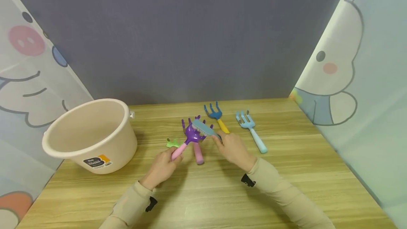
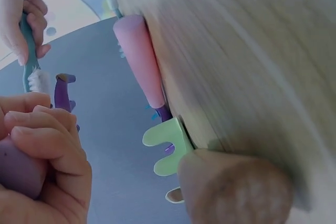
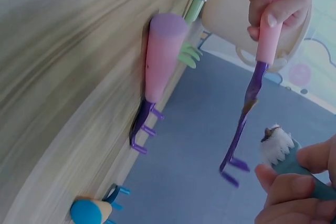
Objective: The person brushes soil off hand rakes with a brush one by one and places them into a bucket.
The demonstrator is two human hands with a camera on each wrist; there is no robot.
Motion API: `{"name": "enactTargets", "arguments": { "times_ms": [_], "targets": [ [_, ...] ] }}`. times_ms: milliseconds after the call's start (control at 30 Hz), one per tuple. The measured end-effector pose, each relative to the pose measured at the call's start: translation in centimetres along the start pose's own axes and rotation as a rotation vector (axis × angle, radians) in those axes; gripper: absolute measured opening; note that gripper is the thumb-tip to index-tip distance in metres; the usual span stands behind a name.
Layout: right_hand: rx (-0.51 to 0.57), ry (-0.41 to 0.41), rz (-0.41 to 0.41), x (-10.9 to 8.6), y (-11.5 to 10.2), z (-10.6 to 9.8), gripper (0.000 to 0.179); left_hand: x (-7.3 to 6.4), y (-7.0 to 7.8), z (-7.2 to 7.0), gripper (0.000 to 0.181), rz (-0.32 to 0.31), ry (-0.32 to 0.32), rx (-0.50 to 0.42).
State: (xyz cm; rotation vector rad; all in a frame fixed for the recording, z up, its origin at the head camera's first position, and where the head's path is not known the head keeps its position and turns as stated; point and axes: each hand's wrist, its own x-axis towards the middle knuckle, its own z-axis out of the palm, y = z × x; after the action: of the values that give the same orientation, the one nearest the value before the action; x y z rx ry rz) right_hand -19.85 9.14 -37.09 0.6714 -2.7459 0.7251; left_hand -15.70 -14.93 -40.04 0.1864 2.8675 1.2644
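My left hand (image 1: 162, 167) grips the pink handle of a purple garden hand rake (image 1: 192, 135), held tines away above the table. A blue brush (image 1: 203, 128) with white bristles is in my right hand (image 1: 234, 150), its head over the rake's tines in the head view. In the right wrist view, brown dirt marks the held rake (image 3: 250, 100) and the tip of the bristles (image 3: 276, 145). Beneath the hands lies a second purple rake with a pink handle (image 1: 198, 154). A green rake (image 1: 173, 144) lies beside it, partly hidden by my left hand.
A large cream bucket (image 1: 119, 151) stands at the left of the wooden table (image 1: 203, 200). Behind the right hand lies a blue rake with a yellow handle (image 1: 223, 126); farther right is a light blue rake (image 1: 258, 140) with brown-marked tines. A dark panel (image 1: 190, 38) closes the back.
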Motion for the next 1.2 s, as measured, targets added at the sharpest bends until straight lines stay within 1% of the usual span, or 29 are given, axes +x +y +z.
{"name": "enactTargets", "arguments": {
  "times_ms": [100, 133, 233, 333, 367, 433, 567, 667, 767, 933, 1067, 1200],
  "targets": [
    [0.025, 0.047, 0.006, -0.1, 0.3, -0.2, 0.027, 0.0, -0.1, -0.2, 0.025, -0.032, -0.014, -0.078],
    [0.035, 0.060, 0.009, -0.1, 0.4, -0.3, 0.026, 0.0, -0.1, -0.2, 0.027, -0.049, -0.026, -0.124],
    [0.049, 0.095, 0.008, -0.2, 0.7, -0.3, 0.025, 0.0, -0.1, -0.5, 0.028, -0.107, -0.082, -0.325],
    [0.058, 0.124, -0.019, -0.3, 0.9, -0.1, 0.025, 0.1, -0.1, -0.6, 0.025, -0.170, -0.144, -0.527],
    [0.058, 0.136, -0.031, -0.4, 0.9, 0.0, 0.025, 0.2, -0.1, -0.7, 0.023, -0.187, -0.159, -0.573],
    [0.059, 0.157, -0.053, -0.4, 0.9, 0.0, 0.025, 0.3, 0.0, -0.7, 0.024, -0.203, -0.187, -0.628],
    [0.064, 0.172, -0.072, -0.5, 0.7, 0.2, 0.026, 0.2, 0.1, -0.7, 0.030, -0.211, -0.248, -0.685],
    [0.068, 0.167, -0.070, -0.5, 0.6, 0.4, 0.027, 0.1, 0.1, -0.7, 0.033, -0.200, -0.301, -0.726],
    [0.061, 0.172, -0.075, -0.5, 0.4, 0.6, 0.025, 0.1, 0.2, -0.6, 0.034, -0.189, -0.331, -0.760],
    [-0.028, 0.186, -0.113, -0.5, 0.3, 1.0, 0.021, 0.0, 0.5, -0.5, 0.029, -0.191, -0.340, -0.795],
    [-0.102, 0.194, -0.138, -0.6, 0.2, 1.4, 0.020, -0.2, 0.7, -0.5, 0.032, -0.173, -0.342, -0.803],
    [-0.125, 0.194, -0.160, -0.7, 0.0, 1.7, 0.020, -0.2, 1.0, -0.4, 0.036, -0.167, -0.340, -0.814]
  ]
}}
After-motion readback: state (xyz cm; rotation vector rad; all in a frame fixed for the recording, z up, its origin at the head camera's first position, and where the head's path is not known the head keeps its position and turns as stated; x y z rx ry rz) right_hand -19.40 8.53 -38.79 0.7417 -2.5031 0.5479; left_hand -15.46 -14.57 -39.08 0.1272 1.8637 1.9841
